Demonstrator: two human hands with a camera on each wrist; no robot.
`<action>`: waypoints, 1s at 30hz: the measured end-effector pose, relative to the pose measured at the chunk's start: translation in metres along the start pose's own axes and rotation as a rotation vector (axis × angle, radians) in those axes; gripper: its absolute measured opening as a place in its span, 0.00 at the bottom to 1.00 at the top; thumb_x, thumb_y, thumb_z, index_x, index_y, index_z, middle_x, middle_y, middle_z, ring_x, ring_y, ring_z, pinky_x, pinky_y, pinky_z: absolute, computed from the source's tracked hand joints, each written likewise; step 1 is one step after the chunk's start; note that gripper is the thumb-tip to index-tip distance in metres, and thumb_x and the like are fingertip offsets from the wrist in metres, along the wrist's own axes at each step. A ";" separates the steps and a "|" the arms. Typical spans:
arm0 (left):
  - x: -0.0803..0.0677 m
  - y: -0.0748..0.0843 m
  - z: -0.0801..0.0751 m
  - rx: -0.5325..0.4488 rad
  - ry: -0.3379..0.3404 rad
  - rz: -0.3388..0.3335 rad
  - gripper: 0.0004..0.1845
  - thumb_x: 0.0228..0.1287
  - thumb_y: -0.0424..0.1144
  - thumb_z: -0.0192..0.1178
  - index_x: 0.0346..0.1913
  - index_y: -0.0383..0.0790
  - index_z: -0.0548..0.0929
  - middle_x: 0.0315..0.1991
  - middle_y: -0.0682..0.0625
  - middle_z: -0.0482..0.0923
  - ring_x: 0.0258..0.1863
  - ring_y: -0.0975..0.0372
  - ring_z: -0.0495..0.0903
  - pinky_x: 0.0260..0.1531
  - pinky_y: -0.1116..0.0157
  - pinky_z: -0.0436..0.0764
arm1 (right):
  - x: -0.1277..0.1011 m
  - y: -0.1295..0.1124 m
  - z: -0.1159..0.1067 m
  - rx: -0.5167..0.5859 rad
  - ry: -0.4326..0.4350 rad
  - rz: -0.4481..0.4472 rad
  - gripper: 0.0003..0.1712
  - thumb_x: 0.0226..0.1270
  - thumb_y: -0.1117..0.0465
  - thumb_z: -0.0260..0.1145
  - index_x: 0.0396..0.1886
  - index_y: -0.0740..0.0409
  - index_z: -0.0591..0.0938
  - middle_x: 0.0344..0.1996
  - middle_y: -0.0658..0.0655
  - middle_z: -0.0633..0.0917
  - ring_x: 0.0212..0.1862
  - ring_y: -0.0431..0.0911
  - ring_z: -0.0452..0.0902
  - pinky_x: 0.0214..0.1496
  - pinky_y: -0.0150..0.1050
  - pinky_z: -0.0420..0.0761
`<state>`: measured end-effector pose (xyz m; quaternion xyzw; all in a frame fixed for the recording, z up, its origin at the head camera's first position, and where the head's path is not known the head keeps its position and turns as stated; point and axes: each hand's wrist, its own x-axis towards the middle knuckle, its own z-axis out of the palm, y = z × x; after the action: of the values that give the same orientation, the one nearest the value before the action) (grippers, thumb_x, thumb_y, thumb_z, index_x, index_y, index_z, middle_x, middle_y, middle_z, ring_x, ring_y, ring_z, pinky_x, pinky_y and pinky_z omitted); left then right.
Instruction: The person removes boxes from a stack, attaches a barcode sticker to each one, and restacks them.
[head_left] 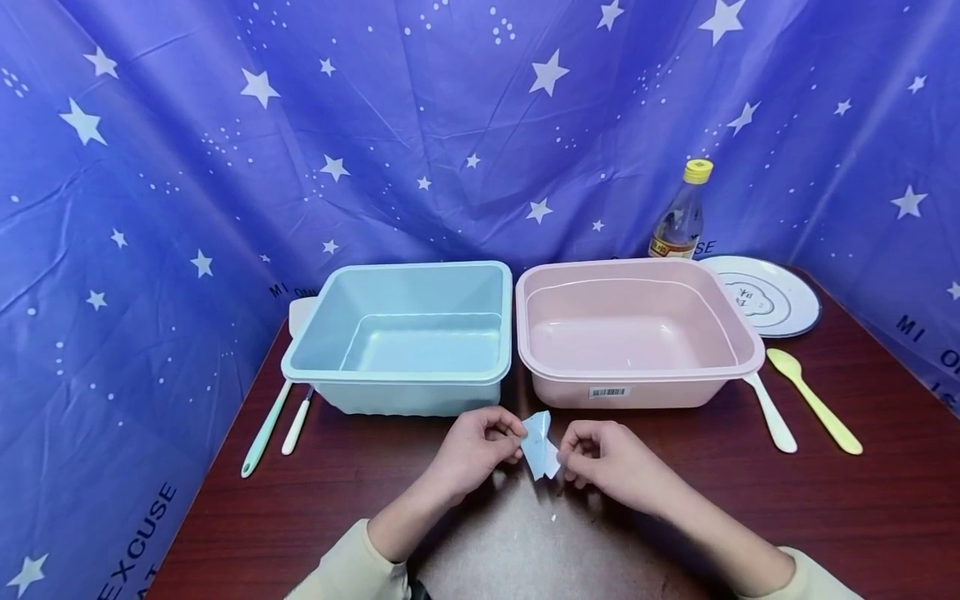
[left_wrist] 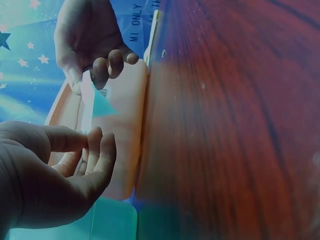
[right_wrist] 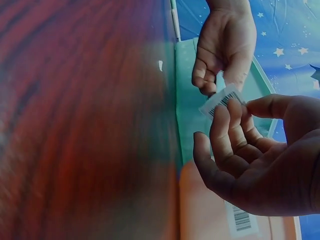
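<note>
- Pale-blue barcode sticker (head_left: 540, 446) is held just above the worktop (head_left: 750, 500), between both hands, in front of the gap between the two tubs.
- Left hand (head_left: 472, 450) pinches its upper left edge; right hand (head_left: 607, 462) pinches the lower right edge. Both are equally near.
- Sticker's long axis runs steeply, upper left to lower right.
- Blue tub (head_left: 405, 337) and pink tub (head_left: 637, 333) stand just behind; the pink one bears its own barcode label (head_left: 609, 392).

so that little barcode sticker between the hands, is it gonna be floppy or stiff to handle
Probably floppy: the barcode sticker looks thin and creased, bending between the left hand and right hand. Likely very light, since fingertip pinches hold it up. It may cling to fingers if the back is adhesive.
</note>
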<state>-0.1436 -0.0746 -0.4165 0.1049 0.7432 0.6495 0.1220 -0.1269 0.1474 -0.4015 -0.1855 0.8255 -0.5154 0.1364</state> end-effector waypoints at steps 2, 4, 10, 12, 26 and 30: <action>0.000 0.000 0.000 0.010 0.004 0.000 0.03 0.64 0.23 0.61 0.39 0.26 0.82 0.29 0.49 0.79 0.26 0.64 0.79 0.33 0.61 0.85 | 0.000 -0.001 -0.003 -0.005 -0.010 -0.002 0.03 0.67 0.67 0.64 0.31 0.60 0.81 0.24 0.53 0.84 0.26 0.45 0.80 0.28 0.37 0.80; 0.001 0.000 -0.001 0.019 0.005 -0.004 0.03 0.64 0.23 0.60 0.39 0.26 0.82 0.29 0.49 0.79 0.26 0.64 0.79 0.33 0.62 0.84 | -0.001 -0.002 -0.006 -0.006 -0.021 0.000 0.04 0.67 0.68 0.64 0.31 0.60 0.81 0.24 0.54 0.84 0.26 0.46 0.80 0.29 0.39 0.81; 0.001 0.000 -0.001 0.063 0.011 -0.019 0.06 0.60 0.20 0.57 0.38 0.27 0.82 0.29 0.47 0.79 0.25 0.62 0.79 0.31 0.63 0.83 | -0.003 -0.004 -0.014 -0.025 -0.035 0.010 0.05 0.68 0.67 0.64 0.31 0.59 0.80 0.24 0.53 0.84 0.26 0.47 0.80 0.28 0.43 0.83; 0.001 0.000 -0.001 0.077 0.013 -0.023 0.07 0.59 0.20 0.57 0.37 0.28 0.82 0.29 0.46 0.79 0.25 0.62 0.79 0.31 0.63 0.83 | -0.004 -0.005 -0.016 -0.042 -0.038 0.013 0.05 0.68 0.66 0.64 0.31 0.58 0.80 0.23 0.52 0.83 0.26 0.46 0.80 0.27 0.42 0.83; -0.001 -0.002 -0.002 0.178 -0.016 -0.070 0.10 0.54 0.18 0.55 0.35 0.31 0.82 0.23 0.50 0.76 0.21 0.63 0.78 0.22 0.67 0.77 | -0.008 -0.010 -0.030 -0.107 -0.019 0.033 0.06 0.65 0.67 0.64 0.28 0.56 0.78 0.23 0.52 0.83 0.26 0.45 0.79 0.28 0.36 0.78; -0.003 -0.002 -0.002 0.188 -0.078 -0.075 0.09 0.54 0.18 0.55 0.35 0.30 0.82 0.23 0.51 0.74 0.19 0.63 0.74 0.19 0.68 0.74 | -0.008 -0.009 -0.031 -0.097 -0.019 0.026 0.06 0.66 0.66 0.64 0.28 0.57 0.78 0.23 0.53 0.84 0.26 0.45 0.79 0.28 0.36 0.79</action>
<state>-0.1411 -0.0775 -0.4185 0.1133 0.7990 0.5672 0.1645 -0.1314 0.1722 -0.3792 -0.1859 0.8506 -0.4710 0.1415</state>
